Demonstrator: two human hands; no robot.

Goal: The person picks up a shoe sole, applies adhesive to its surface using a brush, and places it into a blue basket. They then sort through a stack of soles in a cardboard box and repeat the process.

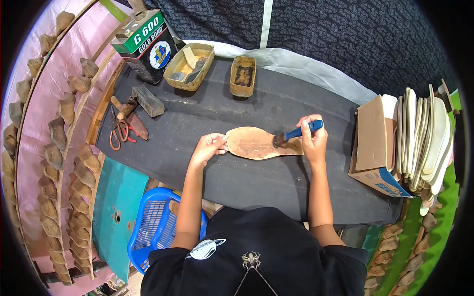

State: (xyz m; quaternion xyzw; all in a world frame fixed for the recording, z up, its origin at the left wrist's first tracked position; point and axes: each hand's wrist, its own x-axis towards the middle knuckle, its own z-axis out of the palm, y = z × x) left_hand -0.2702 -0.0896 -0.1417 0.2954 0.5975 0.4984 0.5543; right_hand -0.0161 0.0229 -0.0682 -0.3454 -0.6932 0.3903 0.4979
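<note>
A tan, sole-shaped piece (251, 143) lies lengthwise across the dark table, its wide end to the left. My left hand (211, 147) pinches the edge of that wide end between thumb and fingers. In my right hand (313, 138) is a brush (300, 132) with a blue handle, its dark bristles touching the sole piece near its narrower part. The right end of the sole piece runs under my right hand, so its tip is hidden.
On the dark table (222, 182), a glue can (148, 47), two tubs (190, 66) (243, 76), scissors (118, 132) and a dark block (148, 100) stand or lie at the back left. A cardboard box (370, 133) with stacked soles (419, 133) is at right. A blue basket (155, 222) sits below.
</note>
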